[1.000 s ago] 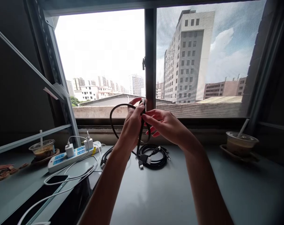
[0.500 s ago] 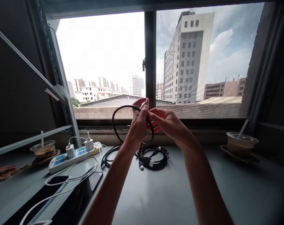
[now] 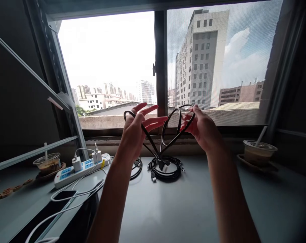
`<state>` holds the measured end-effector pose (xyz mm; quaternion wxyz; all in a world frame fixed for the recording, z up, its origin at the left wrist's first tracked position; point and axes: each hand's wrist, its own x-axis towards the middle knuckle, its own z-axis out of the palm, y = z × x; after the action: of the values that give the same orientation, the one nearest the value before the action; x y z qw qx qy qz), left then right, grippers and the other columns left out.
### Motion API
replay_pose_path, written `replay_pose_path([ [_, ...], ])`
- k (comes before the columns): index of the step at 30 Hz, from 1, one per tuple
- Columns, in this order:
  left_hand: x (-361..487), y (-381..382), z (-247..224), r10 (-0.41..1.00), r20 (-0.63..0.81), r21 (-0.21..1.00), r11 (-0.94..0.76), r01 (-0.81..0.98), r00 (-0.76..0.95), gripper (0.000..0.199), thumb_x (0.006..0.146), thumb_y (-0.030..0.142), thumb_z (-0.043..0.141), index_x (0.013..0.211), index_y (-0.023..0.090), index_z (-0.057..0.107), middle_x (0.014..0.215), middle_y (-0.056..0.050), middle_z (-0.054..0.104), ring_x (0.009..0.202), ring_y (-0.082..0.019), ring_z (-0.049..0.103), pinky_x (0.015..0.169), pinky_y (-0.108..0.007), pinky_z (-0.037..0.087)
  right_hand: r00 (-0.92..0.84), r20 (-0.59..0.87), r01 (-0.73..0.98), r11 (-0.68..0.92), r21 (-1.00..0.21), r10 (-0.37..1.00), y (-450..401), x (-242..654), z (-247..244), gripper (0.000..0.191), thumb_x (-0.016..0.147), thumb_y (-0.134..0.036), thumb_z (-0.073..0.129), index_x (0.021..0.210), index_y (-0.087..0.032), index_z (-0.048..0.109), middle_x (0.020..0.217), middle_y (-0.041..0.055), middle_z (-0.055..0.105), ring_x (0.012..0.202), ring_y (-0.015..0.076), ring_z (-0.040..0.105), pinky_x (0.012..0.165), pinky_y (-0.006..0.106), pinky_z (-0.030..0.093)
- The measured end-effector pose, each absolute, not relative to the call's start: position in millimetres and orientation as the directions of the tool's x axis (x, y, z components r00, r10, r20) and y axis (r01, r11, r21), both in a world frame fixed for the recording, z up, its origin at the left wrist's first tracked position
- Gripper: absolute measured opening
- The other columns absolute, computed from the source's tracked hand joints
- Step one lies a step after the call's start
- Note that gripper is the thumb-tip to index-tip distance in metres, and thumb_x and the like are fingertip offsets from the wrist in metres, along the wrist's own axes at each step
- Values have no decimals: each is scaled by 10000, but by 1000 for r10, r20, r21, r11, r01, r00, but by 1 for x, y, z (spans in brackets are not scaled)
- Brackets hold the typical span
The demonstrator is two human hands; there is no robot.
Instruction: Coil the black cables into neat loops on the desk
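Observation:
A stiff black cable is raised over the table in front of the window, running down to the coils. My left hand grips one bend of it at the thumb, its other fingers stretched out to the right. Farther right, my right hand pinches a loop of black cable between thumb and fingers. Below both hands lies a coiled black cable with a wide plug on top and a USB-like plug at its front. A second black coil is partly covered by my left forearm.
At left, a white power strip carries chargers and white cords that cross dark flat devices. Lidded drink cups stand on both sides, the left cup and the right cup. A window frame rises behind.
My hands have moved apart, the right one outward with a loop of cable. Before, they were together at the middle, and the cable formed one round loop around my left hand.

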<state>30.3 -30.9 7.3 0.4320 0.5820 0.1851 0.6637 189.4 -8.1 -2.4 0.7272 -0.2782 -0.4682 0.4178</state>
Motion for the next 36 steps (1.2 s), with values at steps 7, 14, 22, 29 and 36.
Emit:
replay_pose_path([
  [7, -16, -24, 18, 849, 529, 806, -498, -319, 10, 231, 944, 292, 317, 962, 149, 497, 481, 62, 469, 234, -20, 198, 244, -169, 78, 251, 495, -394, 555, -733, 832, -24, 252, -8, 33, 797, -153, 562, 813, -181, 571, 438, -112, 295, 272, 3, 191, 265, 106, 173],
  [14, -19, -10, 13, 710, 607, 639, -703, -313, -357, 261, 943, 254, 349, 833, 116, 542, 381, 104, 265, 273, -39, 122, 282, -205, 70, 186, 542, -461, 560, -688, 819, -39, 277, -14, 191, 724, -132, 621, 912, -163, 638, 461, -119, 208, 342, 9, 44, 282, 98, 149],
  [22, -33, 17, 5, 506, 552, 529, -827, -191, -662, 319, 945, 247, 331, 660, 177, 456, 376, 91, 261, 294, -54, 131, 312, -229, 66, 33, 578, -336, 553, -762, 816, -56, 298, -23, 359, 685, -154, 635, 1044, -170, 642, 454, -126, 161, 380, 9, -32, 282, 127, 91],
  [29, -35, -6, 8, 444, 598, 505, -855, -116, -667, 284, 954, 225, 267, 701, 209, 395, 418, 83, 231, 346, -72, 156, 349, -241, 111, 7, 436, -327, 414, -850, 900, -63, 287, -13, 183, 720, -178, 604, 891, -184, 670, 382, -113, 202, 313, -8, 6, 289, 166, 9],
  [36, 18, -21, 7, 592, 740, 553, -805, -213, -320, 191, 950, 273, 256, 784, 235, 341, 394, 100, 275, 304, -63, 148, 339, -239, 65, 119, 542, -39, 550, -834, 832, -53, 240, -1, 264, 823, -420, 542, 930, -201, 645, 432, -91, 319, 302, 10, 171, 280, 146, 122],
])
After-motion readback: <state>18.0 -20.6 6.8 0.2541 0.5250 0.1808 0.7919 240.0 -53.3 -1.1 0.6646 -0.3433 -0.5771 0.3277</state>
